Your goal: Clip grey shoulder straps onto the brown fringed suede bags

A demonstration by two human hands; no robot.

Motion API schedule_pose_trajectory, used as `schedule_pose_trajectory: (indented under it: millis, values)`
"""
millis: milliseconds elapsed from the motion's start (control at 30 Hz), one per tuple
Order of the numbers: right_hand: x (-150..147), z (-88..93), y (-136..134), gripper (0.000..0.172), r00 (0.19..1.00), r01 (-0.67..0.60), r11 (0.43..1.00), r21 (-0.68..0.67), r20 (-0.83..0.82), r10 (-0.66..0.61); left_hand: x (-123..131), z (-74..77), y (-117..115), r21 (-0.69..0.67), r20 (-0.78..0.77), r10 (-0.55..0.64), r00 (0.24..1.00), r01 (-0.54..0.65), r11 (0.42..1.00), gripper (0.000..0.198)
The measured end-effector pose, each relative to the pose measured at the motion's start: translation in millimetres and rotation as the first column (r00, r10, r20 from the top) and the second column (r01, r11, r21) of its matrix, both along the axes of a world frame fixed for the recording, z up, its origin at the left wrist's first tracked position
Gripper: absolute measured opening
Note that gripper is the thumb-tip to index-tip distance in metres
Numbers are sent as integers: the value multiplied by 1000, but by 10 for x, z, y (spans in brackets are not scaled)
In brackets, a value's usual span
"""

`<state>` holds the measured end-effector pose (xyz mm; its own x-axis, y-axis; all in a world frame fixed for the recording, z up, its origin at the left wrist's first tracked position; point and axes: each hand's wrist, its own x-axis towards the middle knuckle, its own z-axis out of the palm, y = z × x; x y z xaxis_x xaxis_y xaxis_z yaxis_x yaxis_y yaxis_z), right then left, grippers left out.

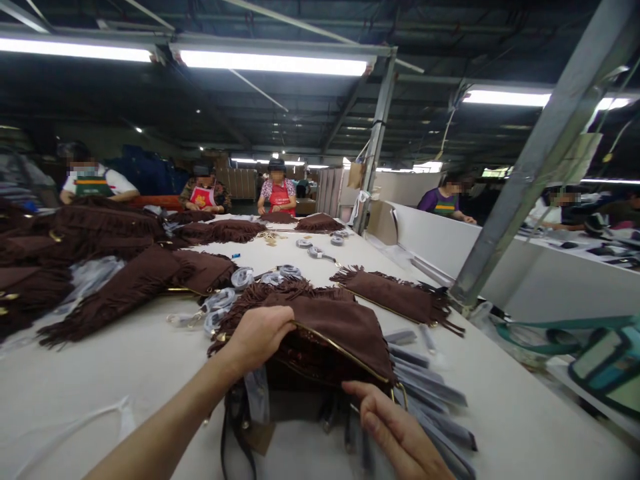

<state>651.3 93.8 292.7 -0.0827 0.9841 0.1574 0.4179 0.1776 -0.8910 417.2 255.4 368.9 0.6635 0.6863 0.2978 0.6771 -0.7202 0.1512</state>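
Note:
A dark brown fringed handbag (345,320) lies in front of me, its gold zip undone and its mouth gaping towards me. My left hand (263,337) is closed on the upper edge of the opening, near its left end. Low on the right, my right hand (385,423) has its fingers curled at the lower lip of the bag, the index fingertip against it. The bag's inside is dark, and I cannot make out what is in it. Straps and a brown tag (261,438) hang below the left side.
Wrapped grey straps (430,387) fan out right of the bag. Coiled straps in plastic (220,300) lie to its left. Another fringed bag (390,297) sits beyond, with brown bags piled (115,287) at left. A metal post (530,160) leans at right; several co-workers sit farther back.

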Motion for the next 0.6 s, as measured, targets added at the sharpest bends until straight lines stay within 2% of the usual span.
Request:
schedule_pose_trajectory:
  millis: [67, 133, 200, 233, 267, 333, 433, 500, 600]
  values:
    - [16, 116, 102, 37, 1000, -15, 1000, 18, 7, 15, -1, 128, -15, 40, 46, -1, 999, -1, 999, 18]
    - [45, 220, 218, 37, 997, -52, 998, 31, -62, 54, 9, 185, -93, 154, 107, -29, 994, 12, 988, 17]
    - [84, 279, 327, 36, 977, -69, 997, 40, -198, 75, 69, 155, -231, 239, 137, -110, 984, 75, 968, 19]
    - [106, 286, 372, 36, 961, -68, 997, 38, -266, 76, 128, 107, -308, 230, 124, -163, 979, 132, 964, 20]
    - [128, 279, 408, 35, 944, -66, 997, 35, -320, 74, 208, 42, -376, 177, 95, -217, 971, 198, 964, 20]
    - [165, 242, 451, 35, 925, -49, 999, 19, -375, 53, 418, -121, -452, -20, 37, -287, 957, 288, 957, 20]
    - [207, 207, 458, 37, 934, -14, 1000, 2, -357, 14, 776, -356, -359, -265, 33, -230, 973, 230, 936, 30]
    - [233, 236, 445, 38, 955, -10, 1000, -15, -295, 5, 977, -462, -200, -331, 65, -189, 980, 199, 922, 40]
    - [279, 345, 434, 38, 990, -6, 1000, -30, -144, 1, 1176, -561, 39, -367, 102, -218, 971, 241, 899, 47]
